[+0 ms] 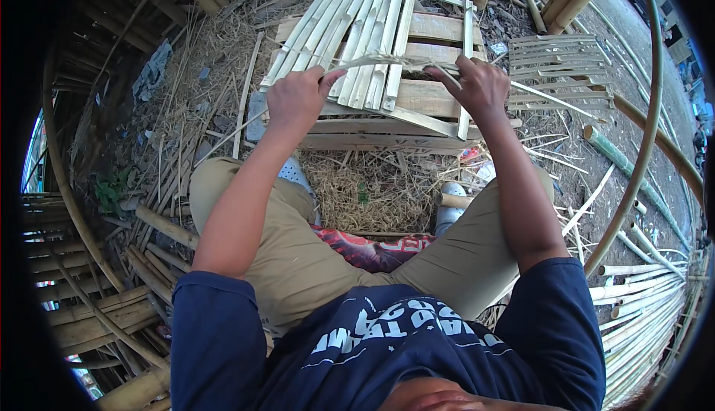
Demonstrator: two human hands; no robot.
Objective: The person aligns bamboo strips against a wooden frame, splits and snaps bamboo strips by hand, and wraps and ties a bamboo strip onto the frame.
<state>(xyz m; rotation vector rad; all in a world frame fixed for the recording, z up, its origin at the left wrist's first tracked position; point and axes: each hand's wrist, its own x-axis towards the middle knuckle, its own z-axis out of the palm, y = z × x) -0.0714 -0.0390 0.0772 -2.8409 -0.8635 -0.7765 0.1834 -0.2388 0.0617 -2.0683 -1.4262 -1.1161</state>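
Observation:
A thin, pale bamboo strip (372,60), frayed along its middle, is stretched between my two hands and bows slightly upward. My left hand (296,102) is closed around it on the left, thumb laid along the strip. On the right, my right hand (482,89) grips it in the same way. Both ends of the strip run out past my fists. Below and beyond lies a panel of split bamboo slats (357,31), its right side open with bare frame pieces. It rests on a low wooden platform (424,98) in front of my knees.
Another slatted bamboo piece (558,68) lies on the ground to the right. Bamboo poles (633,165) and a stack of split lengths (640,299) are on the right side. Bamboo racks (97,314) stand at left. Shavings (365,187) cover the ground between my feet.

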